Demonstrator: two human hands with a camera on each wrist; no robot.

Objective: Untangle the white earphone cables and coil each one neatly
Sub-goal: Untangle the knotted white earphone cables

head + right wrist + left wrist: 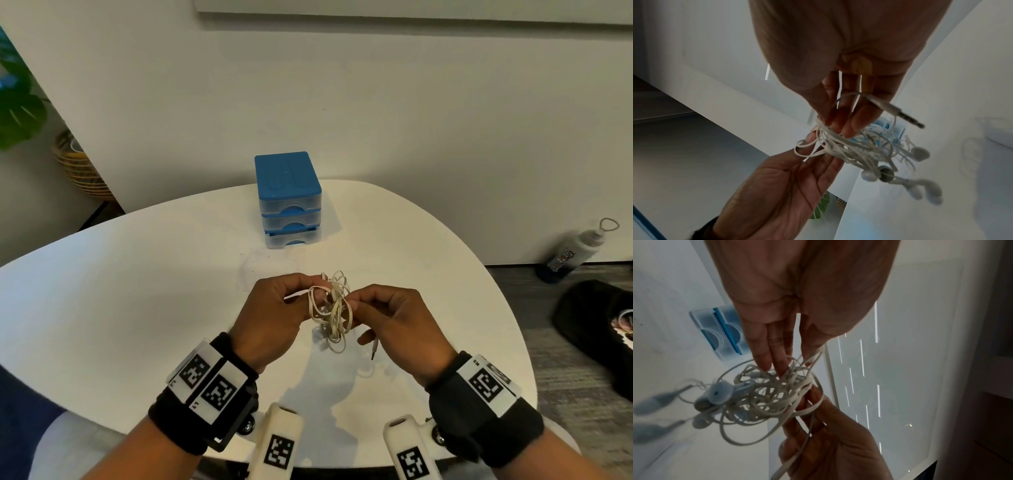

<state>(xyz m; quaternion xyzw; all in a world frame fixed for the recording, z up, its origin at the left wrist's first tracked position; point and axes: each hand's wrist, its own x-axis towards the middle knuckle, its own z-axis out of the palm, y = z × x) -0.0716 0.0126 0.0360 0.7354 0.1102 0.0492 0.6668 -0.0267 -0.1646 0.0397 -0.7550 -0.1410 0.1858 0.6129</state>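
Above the white counter (pixel 137 308), your two hands hold one knotted bundle of white earphone cables (pixel 330 310).

At the left, your left hand (pixel 270 315) pinches strands at the bundle's left edge between thumb and fingers. The tangle hangs clear of the counter, earbuds (pixel 919 152) dangling below it. At the right, your right hand (pixel 397 322) pinches the other side, an audio plug (pixel 900 113) jutting past its fingers. Beyond stands a blue drawer box (pixel 289 200).
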